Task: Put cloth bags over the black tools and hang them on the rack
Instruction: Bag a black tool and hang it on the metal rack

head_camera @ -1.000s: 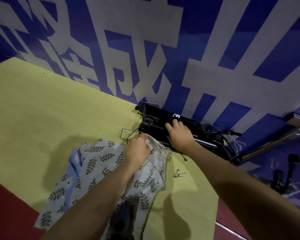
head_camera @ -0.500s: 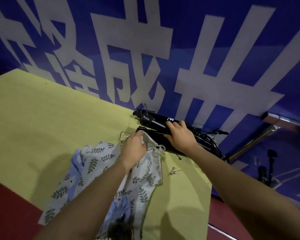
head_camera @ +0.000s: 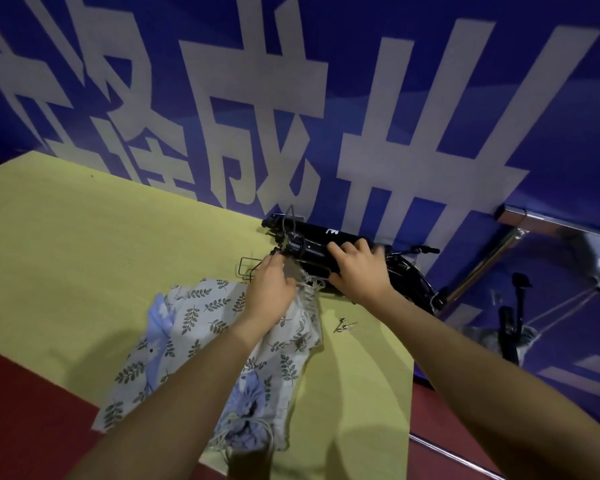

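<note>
Black tools (head_camera: 312, 244) lie in a pile at the far edge of the yellow table (head_camera: 84, 244), against the blue wall. My right hand (head_camera: 357, 270) grips one of them from above. My left hand (head_camera: 272, 289) pinches the gathered drawstring mouth of a white leaf-print cloth bag (head_camera: 201, 317) at the tool's left end. The bag's body lies flat on the table under my left forearm. A second bluish cloth bag (head_camera: 246, 407) with cords lies under it, nearer me.
A wire hanger (head_camera: 246, 268) lies left of the tools. Small metal pins (head_camera: 343, 326) rest on the table right of the bag. A chrome rack bar (head_camera: 482, 265) slants at the right, with dark stands (head_camera: 516, 320) on the floor beyond the table's right edge.
The view has tilted up slightly. My left hand has drawn the bag's mouth closer to the tool's end; my right hand has shifted along the tool and kept its grip.
</note>
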`<state>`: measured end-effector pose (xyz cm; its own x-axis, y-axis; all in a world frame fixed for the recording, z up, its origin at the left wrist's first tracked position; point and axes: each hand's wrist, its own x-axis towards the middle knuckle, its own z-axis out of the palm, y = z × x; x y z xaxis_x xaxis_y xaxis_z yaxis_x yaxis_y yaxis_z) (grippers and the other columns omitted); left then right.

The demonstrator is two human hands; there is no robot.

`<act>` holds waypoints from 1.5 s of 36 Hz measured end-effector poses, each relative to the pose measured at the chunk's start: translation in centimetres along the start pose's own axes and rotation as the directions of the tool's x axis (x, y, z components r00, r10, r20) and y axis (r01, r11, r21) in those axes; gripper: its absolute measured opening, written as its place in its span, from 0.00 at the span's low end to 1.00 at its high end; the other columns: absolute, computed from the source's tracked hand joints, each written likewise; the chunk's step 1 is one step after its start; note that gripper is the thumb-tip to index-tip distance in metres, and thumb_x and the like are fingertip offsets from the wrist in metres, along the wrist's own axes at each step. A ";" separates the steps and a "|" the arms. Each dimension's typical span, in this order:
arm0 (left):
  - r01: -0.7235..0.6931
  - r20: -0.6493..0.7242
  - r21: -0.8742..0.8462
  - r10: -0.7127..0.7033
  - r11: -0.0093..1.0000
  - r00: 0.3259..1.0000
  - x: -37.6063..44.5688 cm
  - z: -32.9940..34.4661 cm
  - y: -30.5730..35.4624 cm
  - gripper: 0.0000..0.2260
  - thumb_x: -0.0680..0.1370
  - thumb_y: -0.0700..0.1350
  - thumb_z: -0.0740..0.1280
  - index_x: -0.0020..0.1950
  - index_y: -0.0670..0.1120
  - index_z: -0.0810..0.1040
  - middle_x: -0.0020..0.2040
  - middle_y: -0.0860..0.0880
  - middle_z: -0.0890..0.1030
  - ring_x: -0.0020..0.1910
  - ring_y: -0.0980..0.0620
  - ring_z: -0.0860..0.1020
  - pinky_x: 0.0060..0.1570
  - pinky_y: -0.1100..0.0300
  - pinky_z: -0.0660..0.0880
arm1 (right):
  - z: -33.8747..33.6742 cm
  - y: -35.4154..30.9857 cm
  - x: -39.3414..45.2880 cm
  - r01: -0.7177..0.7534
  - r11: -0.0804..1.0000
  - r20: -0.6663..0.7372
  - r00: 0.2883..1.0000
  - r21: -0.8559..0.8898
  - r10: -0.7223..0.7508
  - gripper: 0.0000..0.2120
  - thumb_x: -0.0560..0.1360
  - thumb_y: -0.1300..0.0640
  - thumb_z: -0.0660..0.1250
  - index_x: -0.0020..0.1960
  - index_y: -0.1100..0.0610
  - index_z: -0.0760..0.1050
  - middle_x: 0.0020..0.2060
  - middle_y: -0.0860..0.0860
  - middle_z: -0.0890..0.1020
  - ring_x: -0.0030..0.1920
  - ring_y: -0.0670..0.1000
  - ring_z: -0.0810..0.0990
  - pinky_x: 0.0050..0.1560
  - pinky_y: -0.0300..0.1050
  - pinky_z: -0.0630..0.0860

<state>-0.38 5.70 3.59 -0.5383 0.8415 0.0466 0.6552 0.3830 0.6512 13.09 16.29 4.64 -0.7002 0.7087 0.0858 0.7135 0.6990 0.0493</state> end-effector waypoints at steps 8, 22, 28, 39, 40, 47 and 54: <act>-0.030 0.131 -0.098 0.043 0.995 0.990 -0.2 -0.8 -0.4 0.29 0.76 0.38 0.65 0.75 0.43 0.59 0.72 0.46 0.65 0.70 0.46 0.67 0.66 0.56 0.65 | -0.8 0.6 -1.1 0.028 0.994 0.026 0.999 0.106 -0.031 0.24 0.77 0.51 0.63 0.69 0.54 0.60 0.59 0.58 0.69 0.55 0.61 0.74 0.46 0.50 0.69; -0.038 0.467 0.043 0.014 0.998 0.884 0.6 -4.6 -1.7 0.46 0.72 0.32 0.67 0.78 0.51 0.39 0.79 0.53 0.46 0.69 0.46 0.69 0.43 0.60 0.76 | 0.4 -0.3 -3.4 0.210 0.978 0.118 0.971 0.012 -0.210 0.26 0.76 0.48 0.63 0.71 0.51 0.60 0.61 0.55 0.71 0.58 0.57 0.73 0.56 0.50 0.70; -0.001 0.500 0.037 -0.018 0.999 0.866 0.5 -5.0 -2.0 0.50 0.71 0.31 0.68 0.76 0.54 0.35 0.78 0.55 0.41 0.48 0.49 0.79 0.33 0.58 0.77 | -0.6 -1.2 -3.4 0.311 0.943 0.074 0.950 -0.118 -0.304 0.26 0.76 0.48 0.64 0.71 0.50 0.61 0.63 0.56 0.71 0.60 0.58 0.72 0.58 0.51 0.68; -0.038 0.546 0.024 0.019 0.999 0.838 0.9 -6.9 -2.9 0.49 0.72 0.28 0.64 0.76 0.57 0.34 0.78 0.54 0.40 0.56 0.46 0.77 0.41 0.53 0.78 | -1.6 -0.8 -3.8 0.329 0.903 -0.188 0.903 -0.277 -0.387 0.33 0.58 0.44 0.79 0.57 0.53 0.68 0.44 0.53 0.78 0.40 0.55 0.78 0.38 0.47 0.74; -0.022 0.550 0.010 0.013 1.000 0.835 0.9 -7.1 -2.8 0.48 0.72 0.28 0.64 0.76 0.57 0.35 0.78 0.54 0.41 0.44 0.48 0.78 0.34 0.54 0.76 | -1.7 -0.9 -3.7 0.336 0.902 -0.191 0.900 -0.271 -0.392 0.33 0.58 0.44 0.79 0.57 0.53 0.68 0.44 0.53 0.78 0.40 0.54 0.78 0.38 0.47 0.74; -0.065 0.579 0.019 0.042 0.998 0.815 0.7 -7.8 -2.3 0.50 0.71 0.28 0.66 0.76 0.57 0.35 0.78 0.52 0.41 0.37 0.54 0.76 0.27 0.64 0.70 | -0.6 -1.7 -3.1 0.366 0.886 -0.131 0.901 -0.284 -0.414 0.30 0.57 0.47 0.79 0.54 0.51 0.70 0.42 0.52 0.79 0.38 0.54 0.78 0.38 0.45 0.74; -0.064 0.583 -0.002 0.053 0.998 0.810 0.8 -7.2 -1.4 0.49 0.72 0.36 0.69 0.76 0.59 0.36 0.69 0.41 0.71 0.34 0.49 0.74 0.32 0.57 0.70 | -0.2 -3.0 -2.4 0.367 0.855 -0.199 0.867 -0.366 -0.457 0.23 0.58 0.57 0.78 0.50 0.51 0.76 0.39 0.52 0.78 0.37 0.54 0.76 0.38 0.45 0.72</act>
<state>-5.53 3.05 8.13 -0.0921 0.9246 -0.3696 0.6870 0.3277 0.6486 12.65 12.43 4.53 -0.9280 0.2763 0.2501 0.3628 0.8228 0.4375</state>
